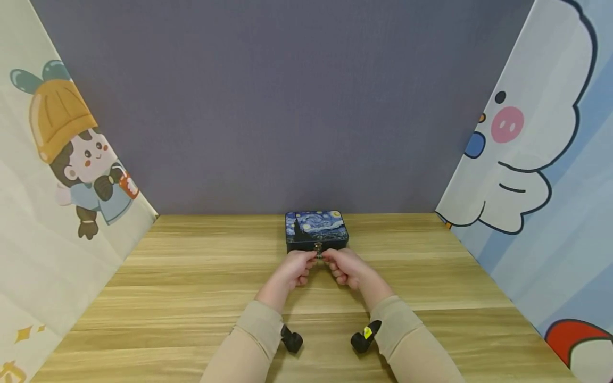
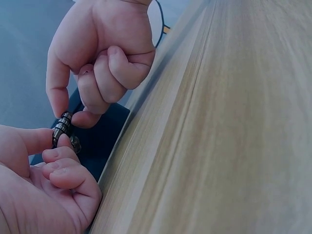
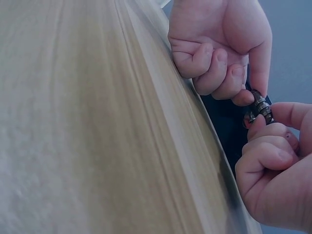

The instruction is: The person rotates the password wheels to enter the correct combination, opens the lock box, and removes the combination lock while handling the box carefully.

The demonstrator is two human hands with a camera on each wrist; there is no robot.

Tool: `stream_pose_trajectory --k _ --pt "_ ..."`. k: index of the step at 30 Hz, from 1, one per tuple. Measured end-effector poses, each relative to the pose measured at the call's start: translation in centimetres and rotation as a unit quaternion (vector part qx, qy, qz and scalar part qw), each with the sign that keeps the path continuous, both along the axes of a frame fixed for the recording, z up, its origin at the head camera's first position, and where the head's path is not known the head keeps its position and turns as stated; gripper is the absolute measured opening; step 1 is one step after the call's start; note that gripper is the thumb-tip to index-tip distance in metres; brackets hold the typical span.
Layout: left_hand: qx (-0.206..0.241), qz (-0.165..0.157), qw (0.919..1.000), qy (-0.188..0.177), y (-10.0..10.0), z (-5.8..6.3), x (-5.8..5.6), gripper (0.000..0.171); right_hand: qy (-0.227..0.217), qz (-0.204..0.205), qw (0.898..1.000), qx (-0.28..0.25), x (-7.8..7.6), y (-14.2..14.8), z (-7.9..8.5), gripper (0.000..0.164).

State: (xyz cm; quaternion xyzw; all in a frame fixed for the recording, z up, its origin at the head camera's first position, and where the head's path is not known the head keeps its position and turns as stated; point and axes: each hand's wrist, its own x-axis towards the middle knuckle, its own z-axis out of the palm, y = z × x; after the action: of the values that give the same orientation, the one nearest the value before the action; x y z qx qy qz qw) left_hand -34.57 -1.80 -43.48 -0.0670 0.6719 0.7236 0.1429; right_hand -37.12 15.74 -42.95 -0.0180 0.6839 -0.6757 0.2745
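Observation:
A dark box (image 1: 313, 226) with a starry night painting on its lid stands at the back of the table, lid down. On its front is a metal latch (image 1: 318, 247), where a small combination padlock (image 2: 62, 127) with ringed number dials hangs. My left hand (image 1: 295, 267) pinches one end of the padlock between thumb and index finger, the other fingers curled in. From the opposite side my right hand (image 1: 348, 267) pinches the other end in the same way. In the right wrist view the dials (image 3: 262, 106) show between both hands' fingertips, which cover the padlock's ends.
The wood-grain table (image 1: 191, 298) reaches back to a grey panel (image 1: 297, 106) right behind the box. Cartoon-printed sheets flank it on the left (image 1: 57, 266) and right (image 1: 527, 255). A black wrist camera (image 1: 291, 339) sits at the left cuff, another camera (image 1: 362, 340) at the right.

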Motion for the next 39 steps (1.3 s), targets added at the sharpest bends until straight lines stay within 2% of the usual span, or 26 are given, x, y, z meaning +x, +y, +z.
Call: stream_pose_trajectory --k 19,26,39 --pt "0.008 -0.002 1.0 -0.002 -0.13 -0.21 -0.16 0.032 0.004 0.0 1.0 0.008 -0.37 0.12 -0.53 0.027" --pt "0.009 -0.003 1.0 0.002 -0.13 -0.3 -0.2 0.031 -0.008 -0.002 1.0 0.008 -0.38 0.05 -0.43 0.027" --pt "0.0 -0.003 1.0 0.004 -0.22 -0.41 -0.34 0.031 0.001 -0.002 1.0 0.009 -0.23 0.03 -0.23 0.024"
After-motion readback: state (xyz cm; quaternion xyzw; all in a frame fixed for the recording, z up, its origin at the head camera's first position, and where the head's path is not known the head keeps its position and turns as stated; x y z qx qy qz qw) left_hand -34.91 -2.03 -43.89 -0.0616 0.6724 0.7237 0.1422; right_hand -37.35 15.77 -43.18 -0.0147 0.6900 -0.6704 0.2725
